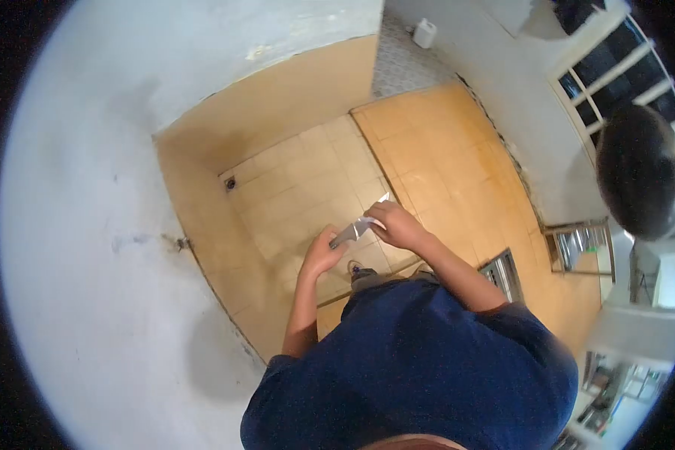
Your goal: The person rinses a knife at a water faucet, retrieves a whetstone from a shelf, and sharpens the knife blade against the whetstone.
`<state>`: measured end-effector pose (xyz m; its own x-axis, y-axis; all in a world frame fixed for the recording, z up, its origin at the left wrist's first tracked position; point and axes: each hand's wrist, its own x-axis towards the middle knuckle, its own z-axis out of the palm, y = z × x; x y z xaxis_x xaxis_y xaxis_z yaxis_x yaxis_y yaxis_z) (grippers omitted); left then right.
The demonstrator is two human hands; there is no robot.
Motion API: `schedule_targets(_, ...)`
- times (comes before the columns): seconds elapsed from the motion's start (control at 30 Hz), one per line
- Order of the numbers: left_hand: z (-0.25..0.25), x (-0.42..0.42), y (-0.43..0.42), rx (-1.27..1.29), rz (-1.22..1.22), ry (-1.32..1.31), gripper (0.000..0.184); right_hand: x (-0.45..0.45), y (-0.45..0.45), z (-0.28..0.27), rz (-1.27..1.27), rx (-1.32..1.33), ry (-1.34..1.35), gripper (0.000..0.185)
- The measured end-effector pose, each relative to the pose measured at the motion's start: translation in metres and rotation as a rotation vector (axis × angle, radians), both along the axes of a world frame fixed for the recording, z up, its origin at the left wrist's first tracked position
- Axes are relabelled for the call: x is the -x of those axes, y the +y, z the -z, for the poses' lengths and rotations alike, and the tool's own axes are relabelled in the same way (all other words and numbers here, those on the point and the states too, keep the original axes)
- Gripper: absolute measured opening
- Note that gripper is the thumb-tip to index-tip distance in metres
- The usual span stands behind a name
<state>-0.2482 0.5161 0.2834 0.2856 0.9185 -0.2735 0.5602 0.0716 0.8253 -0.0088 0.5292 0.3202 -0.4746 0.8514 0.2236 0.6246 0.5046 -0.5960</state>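
Observation:
Between my two hands is what looks like a knife (358, 229), with a grey blade and a dark grey handle end. My left hand (321, 253) is closed around the handle end. The fingers of my right hand (394, 223) are bent over the blade farther along, covering part of it. A bright white pointed piece (385, 198) shows past the right fingertips; I cannot tell whether it is the blade's tip or something separate. Both hands are held in front of my body, above the tiled floor (300, 180).
A drain hole (230, 182) sits in the corner of the sunken tiled floor, beside a raised orange tiled step (442, 142). On the left wall is a small tap (180, 243). A dark pan (641, 171) hangs at right, near a rack (577, 247). A white jug (424, 34) stands far back.

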Motion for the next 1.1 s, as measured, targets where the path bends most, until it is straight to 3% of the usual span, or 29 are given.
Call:
schedule_targets(0.07, 0.022, -0.012, 0.004, -0.044, 0.130, -0.064, 0.024, -0.020, -0.009, 0.000, 0.072, -0.031, -0.041, 0.023)
schedule_targets(0.17, 0.000, -0.042, 0.011, 0.210, 0.311, -0.143, 0.022, -0.060, -0.030, 0.001, 0.168, -0.015, -0.064, 0.023)
schedule_targets(0.27, 0.008, -0.066, 0.009, 0.192, 0.488, -0.154, 0.017, -0.096, -0.061, 0.019, 0.207, 0.036, -0.108, 0.021)
schedule_targets(0.53, 0.010, -0.156, -0.047, 0.133, 0.720, -0.196, 0.019, -0.163, -0.169, 0.063, 0.333, 0.216, 0.045, 0.017)
schedule_targets(0.67, 0.006, -0.210, -0.081, 0.343, 0.785, -0.225, 0.022, -0.199, -0.228, 0.058, 0.504, 0.247, 0.097, 0.017)
schedule_targets(1.1, 0.016, -0.351, -0.122, 0.378, 1.168, -0.173, 0.022, -0.281, -0.359, 0.046, 0.991, 0.341, 0.289, 0.018)
